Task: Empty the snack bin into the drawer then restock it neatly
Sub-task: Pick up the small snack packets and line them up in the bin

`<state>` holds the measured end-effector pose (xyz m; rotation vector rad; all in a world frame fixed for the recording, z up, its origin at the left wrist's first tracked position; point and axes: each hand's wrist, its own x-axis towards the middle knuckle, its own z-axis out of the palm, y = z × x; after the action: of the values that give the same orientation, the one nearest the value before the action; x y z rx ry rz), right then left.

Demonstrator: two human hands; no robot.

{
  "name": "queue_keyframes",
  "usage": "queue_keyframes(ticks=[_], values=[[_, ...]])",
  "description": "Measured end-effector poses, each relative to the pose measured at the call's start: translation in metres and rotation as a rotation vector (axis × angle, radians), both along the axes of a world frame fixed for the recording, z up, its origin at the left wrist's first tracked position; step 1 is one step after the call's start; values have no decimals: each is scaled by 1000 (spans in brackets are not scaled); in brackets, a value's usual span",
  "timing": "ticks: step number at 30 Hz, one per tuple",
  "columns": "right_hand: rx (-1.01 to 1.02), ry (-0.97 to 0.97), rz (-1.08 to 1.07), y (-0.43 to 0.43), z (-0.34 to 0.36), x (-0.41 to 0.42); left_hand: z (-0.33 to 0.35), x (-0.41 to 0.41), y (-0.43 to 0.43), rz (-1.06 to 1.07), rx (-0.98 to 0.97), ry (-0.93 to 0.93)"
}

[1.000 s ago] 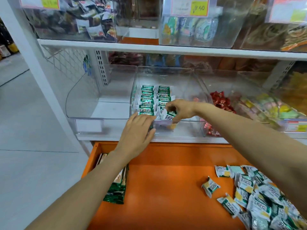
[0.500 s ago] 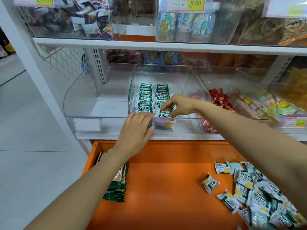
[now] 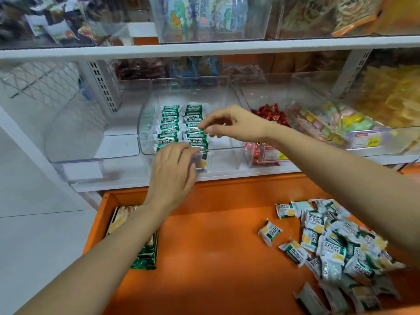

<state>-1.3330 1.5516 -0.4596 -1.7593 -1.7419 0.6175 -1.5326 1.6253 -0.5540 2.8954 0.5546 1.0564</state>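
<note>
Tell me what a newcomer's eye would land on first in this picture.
The bright orange drawer fills the lower frame, with a loose heap of green-and-white snack packets on its right side. Above it, the clear bin holds two neat rows of packets; the right hand seems to pinch a packet while the left hand rests at the bin's front.

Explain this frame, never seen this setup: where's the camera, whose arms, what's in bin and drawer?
No machine: a person wears a head camera looking down at their own bare hands; that is the only view. The clear snack bin on the shelf holds two rows of green packets. The open orange drawer below holds a loose pile of packets. The right hand pinches a packet in the right row with its fingers; the left hand rests open at the bin's front.
</note>
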Motion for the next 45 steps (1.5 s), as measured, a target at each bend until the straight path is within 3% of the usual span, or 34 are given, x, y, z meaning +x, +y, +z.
queue_keyframes(ticks=[2, 5, 10, 18, 23, 27, 31, 34, 36, 39, 44, 45], values=[[4, 182, 68, -50, 2, -2, -5, 20, -30, -162, -17, -35], [-204, 242, 73, -119, -35, 13, -48, 55, -68, -332, -189, 127], [-612, -18, -170, -189, -192, 85, -144, 110, -122, -369, -453, 694], [-846, -361, -422, -248, -327, 138, -266, 180, -155, -192, -755, 938], [-735, -152, -470, -238, -360, 145, -291, 195, -167, -76, -869, 876], [-593, -494, -747, -239, -369, 157, -300, 193, -169, 25, -859, 838], [-699, -451, -857, -238, -375, 161, -309, 194, -168, 129, -843, 838], [-705, -466, -800, -238, -373, 163, -312, 192, -166, 93, -817, 954], [-673, -425, -749, -237, -367, 164, -308, 191, -166, 100, -909, 916], [-630, -245, -722, -230, -348, 161, -293, 188, -158, 112, -1164, 700], [-526, 383, -642, -206, -298, 138, -253, 179, -131, 154, -1717, 318], [-497, 437, -611, -198, -287, 131, -241, 177, -127, 126, -1818, 245]])
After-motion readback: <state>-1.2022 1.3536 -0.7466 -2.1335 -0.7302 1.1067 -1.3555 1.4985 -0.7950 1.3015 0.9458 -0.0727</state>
